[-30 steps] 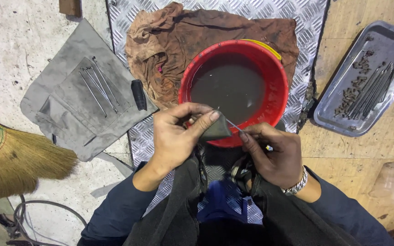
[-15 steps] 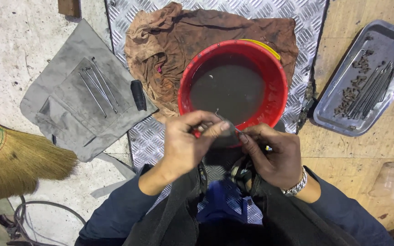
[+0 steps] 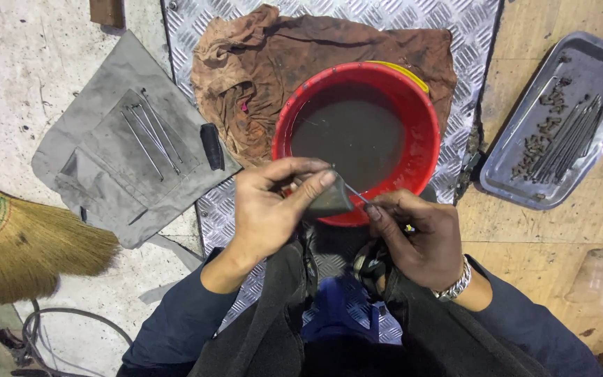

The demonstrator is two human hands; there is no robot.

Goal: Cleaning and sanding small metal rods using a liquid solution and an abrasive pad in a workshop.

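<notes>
Head view: left hand (image 3: 266,209) pinches a dark folded pad (image 3: 329,200) btwn thumb and forefinger, fingers curled tight on it, just over the near rim of the red bucket (image 3: 423,150). Right hand (image 3: 417,234) sits at 3 o'clock of the left, fingertips closed on the near end of a thin metal rod (image 3: 357,194); rod runs up-left to 10 o'clock into the pad, so pad wraps or touches it. Bucket holds murky grey water, sits on a brown rag (image 3: 246,77) over checker plate (image 3: 413,17). At 9 o'clock of bucket, grey cloth (image 3: 92,153) w/ several more thin rods (image 3: 149,132) laid on it. Broom (image 3: 29,241) at 8 o'clock. Metal tray (image 3: 518,167) at 3 o'clock w/ rods and small dark bits. Clear cup (image 3: 598,279) at 4 o'clock, on wood.
</notes>
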